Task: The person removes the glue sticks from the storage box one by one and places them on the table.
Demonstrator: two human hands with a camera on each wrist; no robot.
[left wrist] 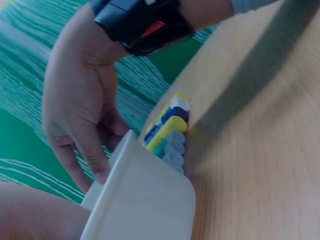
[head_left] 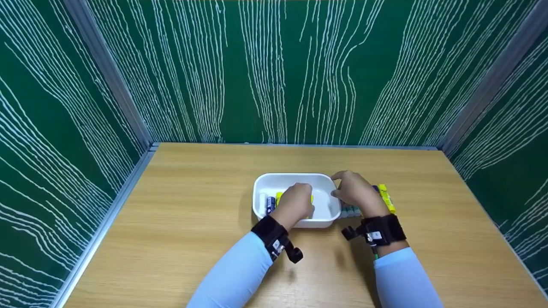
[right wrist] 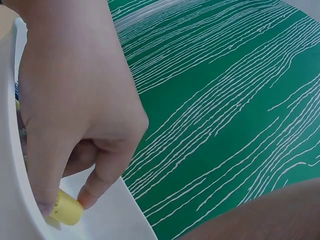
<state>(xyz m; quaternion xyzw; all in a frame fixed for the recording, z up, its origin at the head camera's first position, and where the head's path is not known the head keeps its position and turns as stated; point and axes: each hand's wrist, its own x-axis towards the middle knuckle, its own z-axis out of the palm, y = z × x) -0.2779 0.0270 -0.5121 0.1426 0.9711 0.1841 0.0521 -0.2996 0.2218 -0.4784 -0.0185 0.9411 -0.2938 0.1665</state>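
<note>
My left hand reaches down into a white rectangular box. In the right wrist view, this hand's thumb and finger pinch a yellow tube, mostly covered by the hand. Also in the box, left of that hand, lie a dark blue tube, a white tube and some yellow. My right hand is at the box's right rim, thumb and index finger spread apart over the corner. The left wrist view shows a fingertip at the rim; whether it presses there I cannot tell.
Right of the box, a row of tubes lies on the wooden table, partly behind my right hand: a yellow tube, a dark blue one and several with pale caps. Green walls with white wavy lines enclose the table's back and sides.
</note>
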